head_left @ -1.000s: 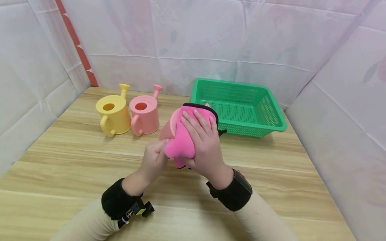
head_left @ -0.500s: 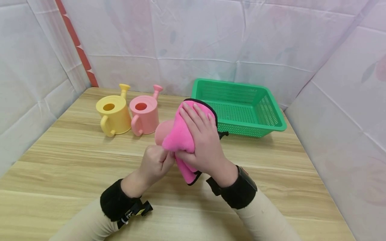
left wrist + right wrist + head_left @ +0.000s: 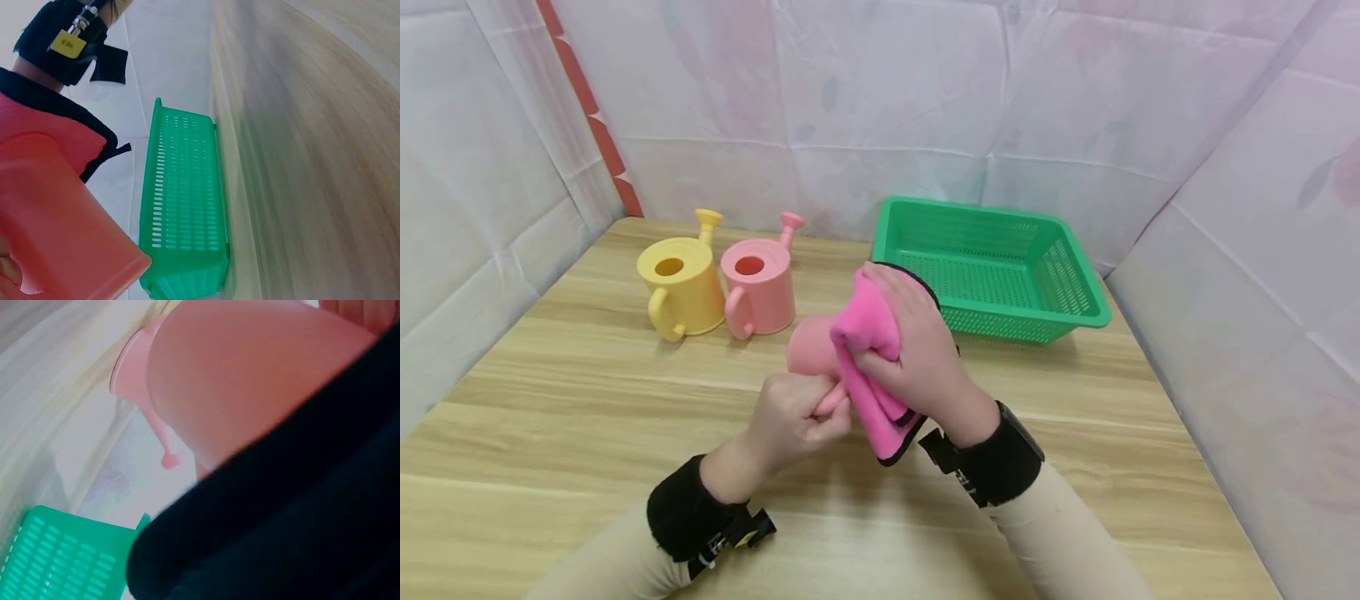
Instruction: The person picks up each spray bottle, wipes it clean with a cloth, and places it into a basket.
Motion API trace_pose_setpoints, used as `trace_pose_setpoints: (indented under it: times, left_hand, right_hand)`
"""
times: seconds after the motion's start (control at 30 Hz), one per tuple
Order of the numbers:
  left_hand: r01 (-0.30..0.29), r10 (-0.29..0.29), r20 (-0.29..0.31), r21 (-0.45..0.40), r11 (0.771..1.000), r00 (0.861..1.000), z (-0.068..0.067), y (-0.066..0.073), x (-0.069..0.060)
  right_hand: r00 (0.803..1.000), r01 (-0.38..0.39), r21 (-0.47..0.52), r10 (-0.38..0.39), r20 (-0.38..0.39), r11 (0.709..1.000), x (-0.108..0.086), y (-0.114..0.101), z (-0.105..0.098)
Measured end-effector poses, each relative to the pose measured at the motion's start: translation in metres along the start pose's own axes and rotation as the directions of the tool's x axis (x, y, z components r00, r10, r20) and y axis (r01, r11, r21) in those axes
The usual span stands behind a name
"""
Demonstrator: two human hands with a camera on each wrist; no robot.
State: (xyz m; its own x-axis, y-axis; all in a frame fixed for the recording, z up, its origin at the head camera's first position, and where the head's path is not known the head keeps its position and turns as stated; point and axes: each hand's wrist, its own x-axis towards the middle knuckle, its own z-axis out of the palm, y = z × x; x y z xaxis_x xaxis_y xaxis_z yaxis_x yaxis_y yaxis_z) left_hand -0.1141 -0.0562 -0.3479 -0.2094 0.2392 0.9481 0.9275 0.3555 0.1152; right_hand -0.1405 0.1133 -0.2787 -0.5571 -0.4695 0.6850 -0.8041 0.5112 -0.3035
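Note:
A pink watering can [image 3: 811, 346] is held tilted above the table, its base toward the left. My left hand [image 3: 793, 421] grips it by the handle. Over its right side lies a pink cloth with black edging [image 3: 867, 321], which my right hand [image 3: 917, 354] holds bunched and presses against the can; the cloth hides the can's top and spout. In the left wrist view the can's smooth body [image 3: 62, 219] fills the lower left, with the cloth [image 3: 50, 128] behind it. Close to the right wrist camera, the cloth's dark edge [image 3: 262, 506] covers part of the can [image 3: 250, 369].
A yellow watering can [image 3: 688, 283] and a second pink one [image 3: 763, 287] stand upright side by side at the back left. A green perforated basket [image 3: 1022, 321] sits at the back right, behind my right hand. White cloth walls [image 3: 895, 92] enclose the wooden table [image 3: 625, 417].
My right hand has shifted the cloth over the can, its fingers going from spread flat to bunched. The can has turned, showing more of its base and its handle in my left hand.

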Motion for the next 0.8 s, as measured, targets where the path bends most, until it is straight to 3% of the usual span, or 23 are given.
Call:
trace_pose_setpoints:
  times: [0.13, 0.33, 0.4, 0.53, 0.6, 0.67, 0.8]
  left_hand:
    - [0.061, -0.061, 0.009, 0.012, 0.998, 0.998, -0.002, -0.003, -0.002]
    - [0.2, -0.201, -0.005, -0.077, 0.977, 0.98, -0.008, -0.006, -0.004]
    - [0.247, -0.25, -0.011, -0.111, 0.962, 0.968, -0.01, -0.007, -0.001]
    - [0.331, -0.339, -0.008, -0.2, 0.922, 0.941, -0.013, -0.005, 0.003]
    - [0.319, -0.326, 0.005, -0.219, 0.922, 0.945, -0.013, -0.005, 0.005]
    - [0.279, -0.28, 0.017, -0.189, 0.942, 0.96, -0.013, -0.005, 0.007]
    - [0.136, -0.134, 0.06, -0.027, 0.99, 0.989, -0.016, -0.009, 0.01]
  right_hand:
    - [0.994, 0.097, -0.104, -0.092, 0.057, 0.99, -0.006, -0.007, 0.002]
    - [0.978, 0.143, -0.179, -0.112, 0.174, 0.973, -0.02, -0.013, 0.004]
    - [0.976, 0.176, -0.188, -0.146, 0.164, 0.966, -0.024, -0.01, 0.006]
    - [0.963, 0.269, -0.204, -0.268, 0.035, 0.941, -0.031, -0.001, 0.011]
    - [0.947, 0.302, -0.199, -0.317, -0.048, 0.932, -0.034, 0.003, 0.012]
    - [0.936, 0.312, -0.17, -0.333, -0.11, 0.935, -0.036, 0.005, 0.013]
    - [0.954, 0.266, -0.019, -0.266, -0.138, 0.964, -0.036, 0.004, 0.009]
